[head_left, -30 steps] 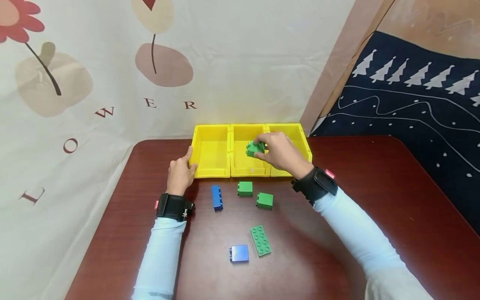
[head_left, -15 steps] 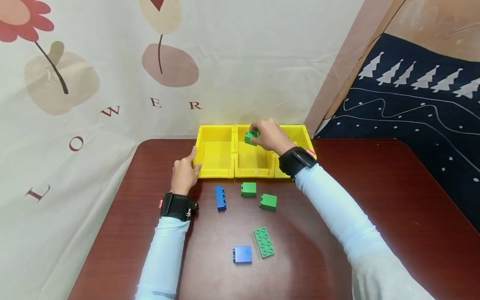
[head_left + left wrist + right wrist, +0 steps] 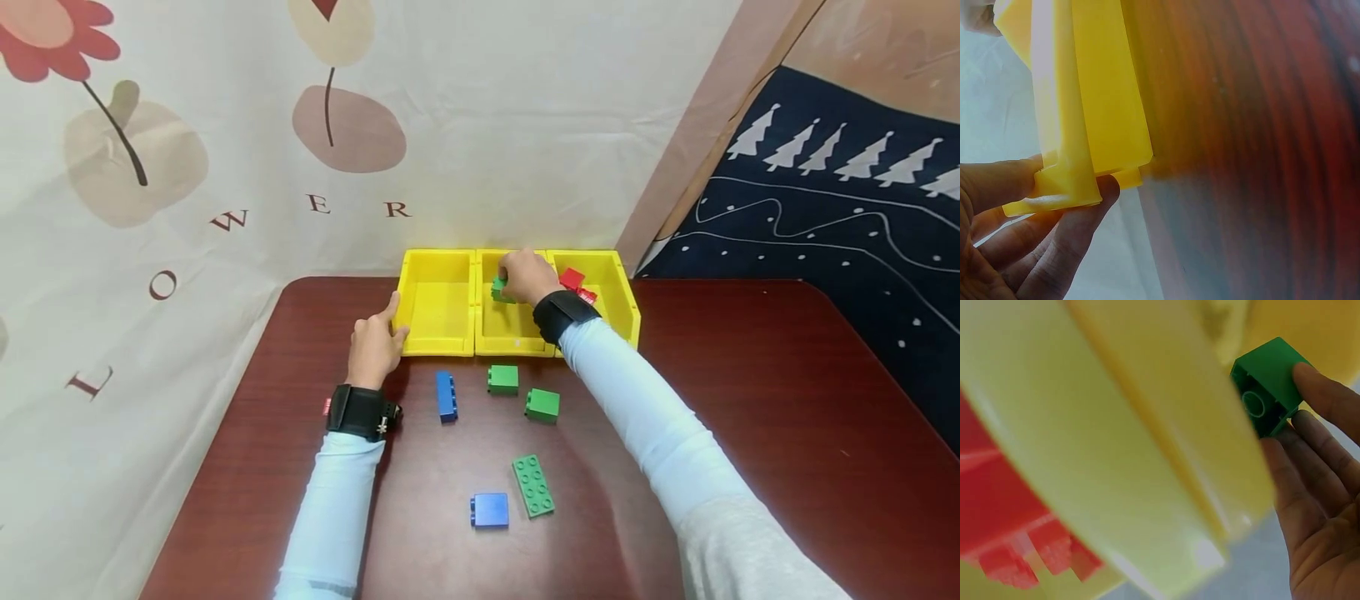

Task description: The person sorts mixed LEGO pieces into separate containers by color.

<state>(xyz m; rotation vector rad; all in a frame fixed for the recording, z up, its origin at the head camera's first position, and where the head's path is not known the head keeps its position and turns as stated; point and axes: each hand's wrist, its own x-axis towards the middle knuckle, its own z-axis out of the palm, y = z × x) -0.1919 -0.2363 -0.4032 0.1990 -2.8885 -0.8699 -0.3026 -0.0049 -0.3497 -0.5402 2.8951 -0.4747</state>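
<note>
Green brick (image 3: 1275,369) is pinched in my right hand (image 3: 527,277): thumb on one side, fingertips on the opposite side, hollow underside with a round tube facing the wrist cam. Position: at the middle compartment of the yellow tray (image 3: 438,348), toward its left part. Can't tell if the brick touches the floor there.

Left hand (image 3: 372,346) grips the tray's left end; wrist view has thumb on one side of the corner lip, fingers curled round the other.

Right compartment: red bricks (image 3: 572,278), partly hidden by my wrist.

On the brown-red table (image 3: 787,400), in front of the tray: narrow blue brick (image 3: 446,397) on the left, nearer green block (image 3: 542,405) and farther green block (image 3: 502,379) close together, apart. Closer to me, eight-stud green brick (image 3: 533,486), studs up, angled, just beside a wider blue brick (image 3: 490,510).
</note>
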